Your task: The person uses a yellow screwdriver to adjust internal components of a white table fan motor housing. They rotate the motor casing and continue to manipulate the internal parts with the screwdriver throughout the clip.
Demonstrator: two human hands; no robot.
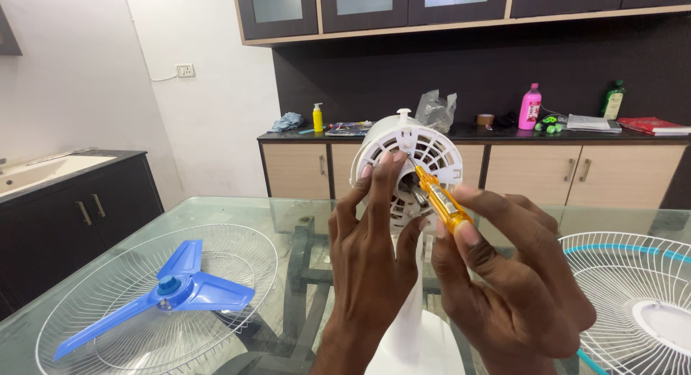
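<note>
while the left hand (368,252) braces its fingertips against the face of the round white slotted fan motor housing (409,166), its grip lies open and flat rather than wrapped around anything. the right hand (511,288) has its grip closed on one slim orange see-through screwdriver (440,200), pinched between thumb and fingers, with the metal tip set against the housing near its centre. the housing stands on a white stand (414,324) that rises from the glass surface (288,224), just behind both hands.

on the surface there are two white wire fan guards: one to the left (144,303) (carrying the single blue three-blade fan propeller (169,292) inside it) and one at the right edge (633,296) with a teal rim and a white centre disc. on the far wooden counter (504,137) stand one yellow pump bottle (317,119), one pink bottle (530,107) and one green bottle (613,100).
</note>
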